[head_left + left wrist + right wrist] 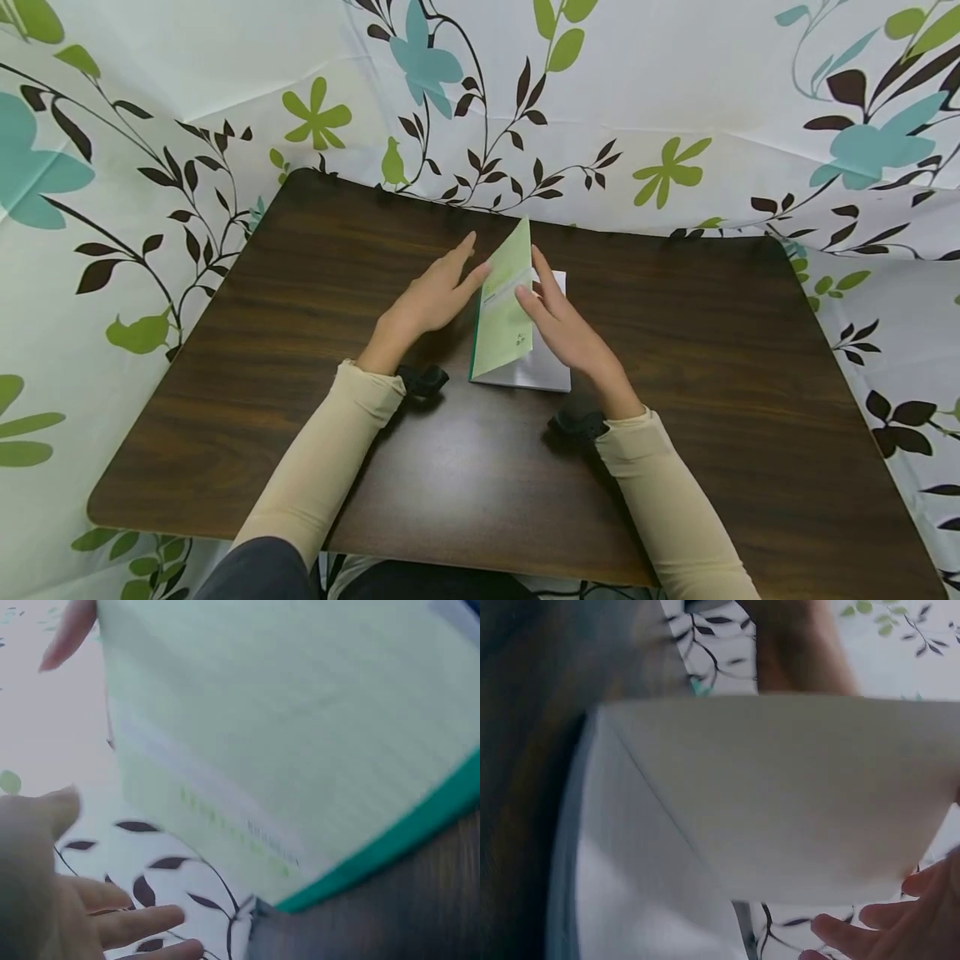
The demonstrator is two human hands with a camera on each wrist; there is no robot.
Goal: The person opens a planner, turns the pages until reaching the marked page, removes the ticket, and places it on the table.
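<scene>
A booklet with a pale green cover (pixel 507 304) and dark green spine edge lies on the table, its cover standing nearly upright over white pages (pixel 547 367). My left hand (pixel 427 296) is on the printed side of the cover, with thumb and fingers spread. In the left wrist view the left fingers (pixel 139 926) are apart from the cover. On the page side is my right hand (pixel 566 329), its thumb overlapping the raised cover edge in the head view. The right wrist view shows the cover's pale inside (pixel 780 795), with right fingertips (pixel 836 930) close by its corner.
The dark wood-grain table (pixel 720 375) reaches out on both sides. A white curtain (pixel 247 50) with leaf and flower prints hangs along its back and sides. Black camera mounts (pixel 423 381) sit at both wrists, close over the tabletop.
</scene>
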